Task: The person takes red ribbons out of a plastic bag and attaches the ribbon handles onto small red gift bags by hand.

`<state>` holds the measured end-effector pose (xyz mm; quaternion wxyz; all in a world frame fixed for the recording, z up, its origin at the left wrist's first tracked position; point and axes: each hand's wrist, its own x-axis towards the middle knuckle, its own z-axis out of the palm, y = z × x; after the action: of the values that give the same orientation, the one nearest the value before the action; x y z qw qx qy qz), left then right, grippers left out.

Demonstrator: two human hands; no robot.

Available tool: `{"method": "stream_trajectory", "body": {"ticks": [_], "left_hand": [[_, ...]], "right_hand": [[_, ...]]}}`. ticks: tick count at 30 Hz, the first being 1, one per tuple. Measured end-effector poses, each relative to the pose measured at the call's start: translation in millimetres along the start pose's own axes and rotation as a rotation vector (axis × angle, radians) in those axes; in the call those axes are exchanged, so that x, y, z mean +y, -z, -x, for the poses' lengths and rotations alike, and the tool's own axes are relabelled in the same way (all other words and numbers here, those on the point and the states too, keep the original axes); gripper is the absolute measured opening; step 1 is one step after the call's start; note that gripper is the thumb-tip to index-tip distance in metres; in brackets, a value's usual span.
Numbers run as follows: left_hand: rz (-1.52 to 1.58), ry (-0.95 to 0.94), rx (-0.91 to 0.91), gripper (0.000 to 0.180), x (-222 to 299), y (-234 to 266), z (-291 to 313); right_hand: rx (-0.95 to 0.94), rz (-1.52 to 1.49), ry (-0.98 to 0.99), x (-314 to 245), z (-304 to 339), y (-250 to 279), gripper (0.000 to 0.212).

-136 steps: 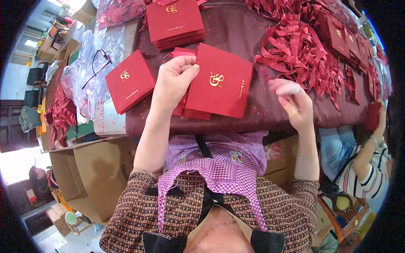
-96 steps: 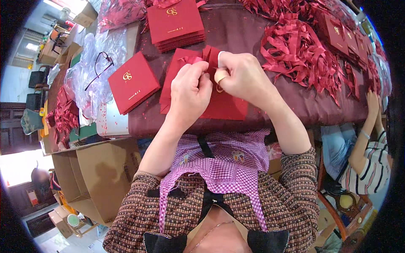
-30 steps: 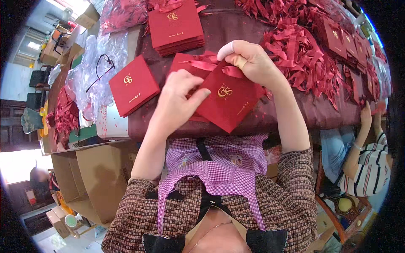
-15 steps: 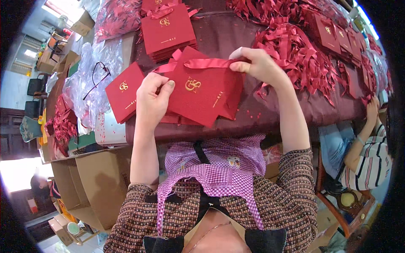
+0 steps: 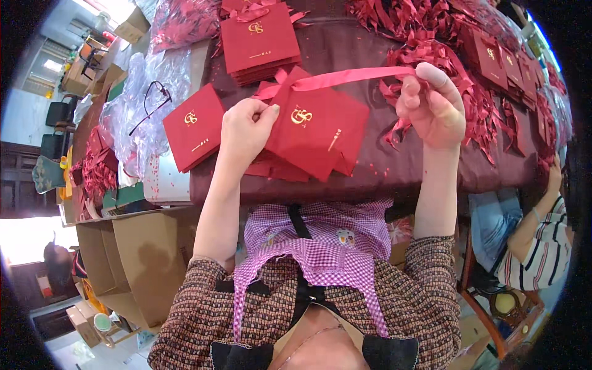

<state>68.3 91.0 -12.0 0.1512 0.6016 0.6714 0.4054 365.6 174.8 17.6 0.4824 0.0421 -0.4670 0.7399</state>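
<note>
Head view: ribbon held between red bag and right hand

The left hand (image 5: 250,132) is closed in a pinch at the left edge of a flat red bag (image 5: 311,132) with a gold emblem; whether it also grips ribbon is hidden. The right hand (image 5: 435,108) stands to the right, palm partly visible, its fingers closed on the end of a red ribbon (image 5: 357,77); the ribbon spans from the bag's far edge to these fingers, nearly straight.

The bag lies at the near side of the table, tilted over other red bags (image 5: 354,139), on a dark maroon cloth (image 5: 351,46); a small red stack (image 5: 194,132) lies to the left; a taller stack (image 5: 262,46) sits on the far side; a heap of loose ribbons (image 5: 425,52) lies far right, beyond the right hand; eyeglasses (image 5: 151,108) rest on clear plastic (image 5: 129,117) at left; an open cardboard box (image 5: 145,262) stands near left, beside the table.
</note>
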Motion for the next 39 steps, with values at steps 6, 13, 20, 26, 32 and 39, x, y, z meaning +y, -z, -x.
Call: {"method": "stream_trajectory", "body": {"ticks": [6, 13, 20, 26, 32, 39], "left_hand": [[0.275, 0.141, -0.16, 0.021, -1, 0, -8], [0.471, 0.241, -0.252, 0.021, -3, -6, -9], [0.767, 0.268, -0.51, 0.033, 5, 9, -1], [0.633, 0.127, -0.622, 0.049, 8, 10, 10], [0.514, 0.053, -0.522, 0.049, 7, 4, 18], [0.629, 0.194, -0.446, 0.031, 8, -1, 22]], "right_hand": [[0.052, 0.659, 0.257, -6, -2, -15, 0.025], [0.047, 0.722, -0.022, 37, 9, -44, 0.011], [0.108, 1.156, -0.113, 103, 18, -40, 0.008], [0.157, 1.061, -0.218, 106, 23, -28, 0.009], [0.137, 1.079, -0.272, 105, 26, -28, 0.013], [0.04, 1.307, -0.048, 104, 25, -38, 0.009]]}}
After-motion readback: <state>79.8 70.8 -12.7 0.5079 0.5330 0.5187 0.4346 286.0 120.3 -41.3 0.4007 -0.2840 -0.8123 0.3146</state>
